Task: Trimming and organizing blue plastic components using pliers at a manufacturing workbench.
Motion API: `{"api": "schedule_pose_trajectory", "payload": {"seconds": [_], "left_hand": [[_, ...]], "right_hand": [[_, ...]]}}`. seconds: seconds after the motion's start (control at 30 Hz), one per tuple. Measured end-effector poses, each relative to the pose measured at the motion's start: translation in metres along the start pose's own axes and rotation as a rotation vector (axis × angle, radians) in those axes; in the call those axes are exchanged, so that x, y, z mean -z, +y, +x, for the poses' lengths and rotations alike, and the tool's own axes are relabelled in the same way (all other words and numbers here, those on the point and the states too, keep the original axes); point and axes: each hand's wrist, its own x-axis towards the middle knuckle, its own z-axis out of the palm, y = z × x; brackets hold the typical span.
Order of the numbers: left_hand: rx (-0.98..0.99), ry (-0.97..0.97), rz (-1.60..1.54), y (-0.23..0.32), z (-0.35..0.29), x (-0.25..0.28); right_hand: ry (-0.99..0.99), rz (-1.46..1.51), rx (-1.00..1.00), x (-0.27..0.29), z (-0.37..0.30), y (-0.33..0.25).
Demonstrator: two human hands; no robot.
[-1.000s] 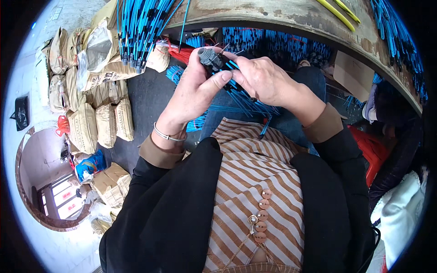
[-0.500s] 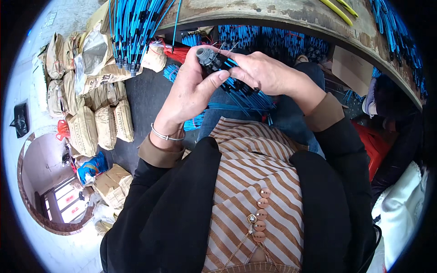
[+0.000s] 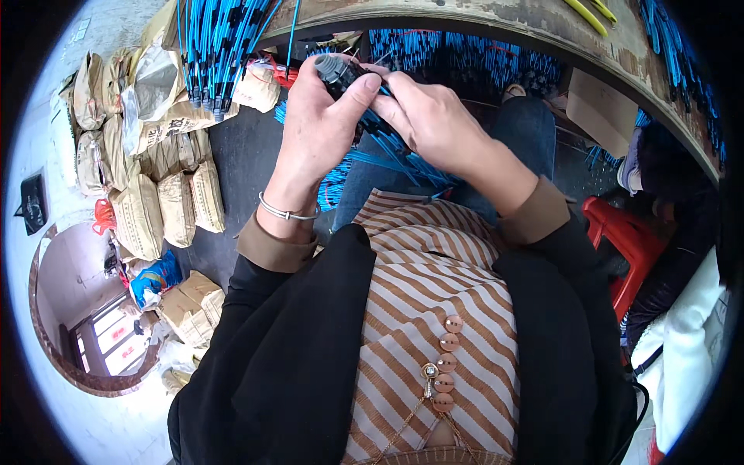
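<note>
Above my lap I hold a bundle of thin blue rods with black and grey plastic ends (image 3: 337, 71). My left hand (image 3: 314, 124) wraps round the ends from the left, its thumb lying across them. From the right, my right hand (image 3: 434, 120) is closed against the same bundle with its fingers bent. What its fingertips pinch is partly hidden. A thin pale tip sticks up just above the fingers. The blue rods (image 3: 407, 163) trail down from under both hands toward my lap.
A worn wooden table (image 3: 465, 17) curves across the top, with more blue rods (image 3: 225, 46) hanging over its left edge. Brown sacks (image 3: 139, 213) are piled at left. A red stool (image 3: 632, 240) and a cardboard piece (image 3: 601, 108) are at right, near another person's leg.
Both hands have moved slightly up and left with the bundle, and its ends have tilted. My right hand has come closer to the left thumb. More of the red stool shows.
</note>
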Motion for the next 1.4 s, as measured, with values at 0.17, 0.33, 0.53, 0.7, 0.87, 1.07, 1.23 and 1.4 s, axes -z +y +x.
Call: {"api": "schedule_pose_trajectory", "payload": {"seconds": [0.17, 0.33, 0.53, 0.7, 0.87, 1.07, 1.23, 1.4], "left_hand": [[-0.017, 0.017, -0.114, -0.003, -0.001, 0.001], [-0.004, 0.007, -0.073, 0.001, 0.01, 0.007], [0.035, -0.08, 0.109, 0.001, 0.03, 0.01], [0.088, -0.209, 0.118, 0.028, 0.03, 0.004], [0.174, -0.263, 0.102, 0.036, 0.039, 0.001], [0.032, -0.284, 0.101, 0.006, 0.043, 0.016], [-0.08, -0.159, -0.026, 0.003, 0.018, 0.009], [-0.105, -0.096, -0.123, 0.002, 0.005, 0.007]], "right_hand": [[0.489, -0.133, 0.252, -0.028, -0.014, 0.012], [0.5, -0.251, 0.392, -0.021, -0.012, 0.007], [0.191, -0.298, 0.28, -0.032, -0.024, -0.023], [-0.197, -0.266, -0.179, -0.054, -0.022, -0.045], [-0.702, -0.149, 0.195, -0.048, -0.031, -0.057], [-0.542, -0.166, 0.423, -0.021, -0.047, -0.053], [0.242, -0.129, 0.441, -0.003, -0.041, -0.021], [0.469, -0.096, 0.172, -0.008, -0.037, -0.008]]}}
